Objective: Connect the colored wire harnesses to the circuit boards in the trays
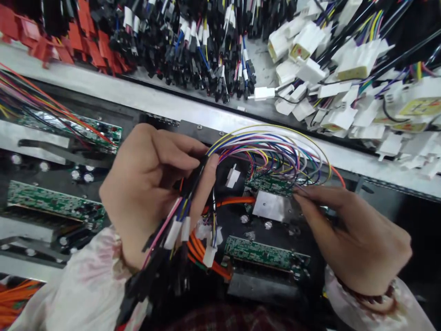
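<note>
My left hand (151, 174) is closed around a bundled wiring harness (196, 177), whose sleeved tails and white plugs hang below the fingers. From that grip, thin coloured wires (275, 138) arch rightward to a green circuit board (270, 183). At the board's right end, my right hand (344, 225) pinches the end of a thin wire (300, 186) between thumb and fingertips. Whether the wire tip sits in the board is hidden by the fingers. A metal heat-sink plate (270, 205) lies just below the board, and an orange cable (234, 200) runs in from its left.
Another green board (267, 253) lies nearer me, with more boards (55, 202) at left. Beyond a metal rail (206, 110) lie piles of red connectors (72, 41), black plugs (206, 50) and white connectors (344, 87). Orange cables (17, 299) show at lower left.
</note>
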A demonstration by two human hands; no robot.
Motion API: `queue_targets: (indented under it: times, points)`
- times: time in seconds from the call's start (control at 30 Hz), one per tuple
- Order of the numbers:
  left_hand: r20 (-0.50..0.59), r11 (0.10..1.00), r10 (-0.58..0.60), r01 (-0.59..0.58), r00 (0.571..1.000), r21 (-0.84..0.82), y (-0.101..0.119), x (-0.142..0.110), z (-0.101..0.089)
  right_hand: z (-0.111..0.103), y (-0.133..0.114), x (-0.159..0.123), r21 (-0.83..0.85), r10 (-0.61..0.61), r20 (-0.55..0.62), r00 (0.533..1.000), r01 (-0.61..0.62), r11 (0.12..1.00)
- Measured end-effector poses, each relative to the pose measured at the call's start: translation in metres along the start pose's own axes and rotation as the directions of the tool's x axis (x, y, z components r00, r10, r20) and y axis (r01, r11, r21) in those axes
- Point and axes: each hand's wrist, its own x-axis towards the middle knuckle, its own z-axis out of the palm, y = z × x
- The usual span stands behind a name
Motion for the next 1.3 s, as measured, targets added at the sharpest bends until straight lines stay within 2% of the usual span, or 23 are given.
queue_targets:
  times: [0.23, 0.47, 0.6, 0.67, 0.73, 0.77, 0.83, 0.9, 0.97, 1.03, 1.1, 1.17, 1.23, 1.3]
  points:
    - [-0.018, 1.000, 0.014, -0.014, 1.000, -0.024, -0.002, 0.002, 0.001, -0.003, 0.001, 0.002, 0.009, -0.035, 0.033, 0.999, 0.035, 0.999]
    - [0.051, 0.996, 0.094, -0.094, 0.994, 0.004, -0.010, 0.003, -0.004, 0.002, 0.001, 0.003, 0.024, -0.060, 0.060, 0.996, 0.059, 0.998]
    - [0.010, 1.000, 0.023, -0.023, 1.000, 0.012, -0.006, 0.002, 0.000, -0.011, -0.003, 0.006, 0.008, -0.025, 0.074, 0.997, 0.024, 1.000]
    - [-0.008, 0.999, 0.038, -0.038, 0.999, -0.014, -0.006, 0.001, 0.006, -0.018, -0.009, 0.015, -0.028, -0.004, 0.046, 0.999, 0.006, 1.000]
    - [-0.017, 0.995, 0.086, -0.086, 0.996, -0.054, -0.010, -0.001, 0.009, -0.018, -0.018, 0.029, -0.042, -0.042, 0.024, 0.999, 0.043, 0.998]
    - [-0.007, 0.992, 0.106, -0.106, 0.994, -0.063, -0.012, -0.002, 0.010, -0.014, -0.024, 0.037, -0.036, -0.088, 0.023, 0.996, 0.089, 0.995]
    - [0.050, 0.988, 0.149, -0.147, 0.988, -0.038, -0.019, -0.004, 0.004, 0.002, -0.035, 0.054, -0.018, -0.158, 0.101, 0.982, 0.161, 0.987]
    - [0.183, 0.970, 0.216, -0.232, 0.959, 0.067, -0.024, -0.006, -0.009, 0.022, -0.045, 0.065, -0.004, -0.193, 0.132, 0.972, 0.195, 0.981]
    - [0.354, 0.927, 0.284, -0.350, 0.891, 0.136, -0.027, -0.010, -0.027, 0.040, -0.049, 0.070, -0.034, -0.219, 0.132, 0.967, 0.225, 0.974]
    - [0.440, 0.908, 0.340, -0.412, 0.831, 0.077, -0.028, -0.017, -0.044, 0.051, -0.049, 0.069, -0.085, -0.242, 0.126, 0.962, 0.253, 0.964]
    - [0.453, 0.919, 0.361, -0.393, 0.815, -0.026, -0.027, -0.028, -0.053, 0.054, -0.047, 0.068, -0.133, -0.249, 0.132, 0.959, 0.267, 0.955]
    - [0.487, 0.917, 0.369, -0.396, 0.792, -0.050, -0.025, -0.043, -0.052, 0.053, -0.045, 0.067, -0.174, -0.258, 0.163, 0.952, 0.285, 0.943]
    - [0.565, 0.880, 0.362, -0.471, 0.742, 0.055, -0.023, -0.058, -0.044, 0.051, -0.044, 0.067, -0.205, -0.281, 0.209, 0.937, 0.322, 0.924]
    - [0.618, 0.841, 0.319, -0.516, 0.718, 0.165, -0.020, -0.071, -0.035, 0.051, -0.043, 0.067, -0.214, -0.313, 0.232, 0.921, 0.362, 0.907]
